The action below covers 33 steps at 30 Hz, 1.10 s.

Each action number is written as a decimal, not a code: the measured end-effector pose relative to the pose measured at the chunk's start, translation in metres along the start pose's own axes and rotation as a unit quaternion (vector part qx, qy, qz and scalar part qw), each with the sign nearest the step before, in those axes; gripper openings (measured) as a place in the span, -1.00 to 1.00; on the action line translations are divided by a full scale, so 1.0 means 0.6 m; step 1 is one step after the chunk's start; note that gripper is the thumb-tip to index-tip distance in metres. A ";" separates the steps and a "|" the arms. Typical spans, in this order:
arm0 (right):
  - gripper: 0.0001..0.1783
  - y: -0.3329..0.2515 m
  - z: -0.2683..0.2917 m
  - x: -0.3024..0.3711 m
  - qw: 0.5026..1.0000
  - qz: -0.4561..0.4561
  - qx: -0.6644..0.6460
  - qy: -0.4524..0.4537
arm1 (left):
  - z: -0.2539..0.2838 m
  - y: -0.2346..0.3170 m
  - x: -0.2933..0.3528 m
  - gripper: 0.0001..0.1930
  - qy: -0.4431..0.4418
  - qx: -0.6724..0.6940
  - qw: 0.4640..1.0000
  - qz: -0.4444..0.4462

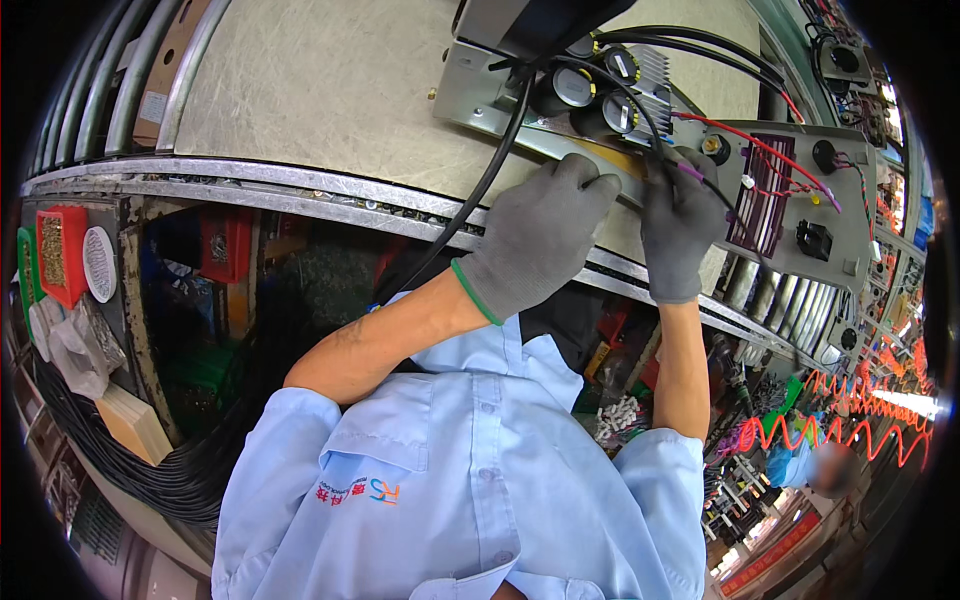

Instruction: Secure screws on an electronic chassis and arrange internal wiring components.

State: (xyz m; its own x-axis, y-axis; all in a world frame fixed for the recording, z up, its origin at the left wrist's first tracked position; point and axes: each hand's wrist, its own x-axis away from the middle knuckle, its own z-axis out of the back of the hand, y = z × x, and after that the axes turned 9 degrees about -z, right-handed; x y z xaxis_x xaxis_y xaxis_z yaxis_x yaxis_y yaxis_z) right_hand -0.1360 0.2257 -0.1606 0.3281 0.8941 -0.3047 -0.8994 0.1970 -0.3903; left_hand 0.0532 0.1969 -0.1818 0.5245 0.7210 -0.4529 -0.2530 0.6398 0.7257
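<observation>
My left hand, in a grey glove, lies curled over the near edge of a long circuit board and holds it down. The board sits on a metal chassis and carries three black capacitors and a finned heat sink. My right hand, also gloved, pinches a thin purple-tipped wire at the board's right end. Red wires run from there to a grey panel with a vent grille and black sockets. A thick black cable drops from the chassis past my left wrist.
The bench has a metal front rail. Below it at left are a red bin of small parts, a white round strainer, a wooden block and a bundle of black cables. Orange coiled hoses and another person are at lower right.
</observation>
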 end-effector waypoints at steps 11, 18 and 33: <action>-0.75 -0.013 0.013 -0.018 0.999 0.044 -0.031 -0.009 | -0.001 0.000 0.006 -0.74 -0.018 -0.030 0.999 -0.003; -0.80 -0.024 0.016 -0.016 0.997 0.055 0.048 -0.003 | 0.002 0.004 0.001 -0.69 -0.030 -0.005 0.999 -0.017; -0.35 -0.090 0.083 -0.148 0.962 0.185 -0.081 -0.186 | 0.106 0.028 0.011 -0.44 -0.013 -0.053 0.998 0.042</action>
State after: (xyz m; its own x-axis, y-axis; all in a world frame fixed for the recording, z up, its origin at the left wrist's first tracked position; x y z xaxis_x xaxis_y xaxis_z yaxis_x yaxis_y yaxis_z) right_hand -0.1311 0.1557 -0.0691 -0.1596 0.9787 -0.1288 -0.8681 -0.2013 -0.4538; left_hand 0.1040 0.1957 -0.1397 0.5189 0.7668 -0.3778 -0.3805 0.6029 0.7012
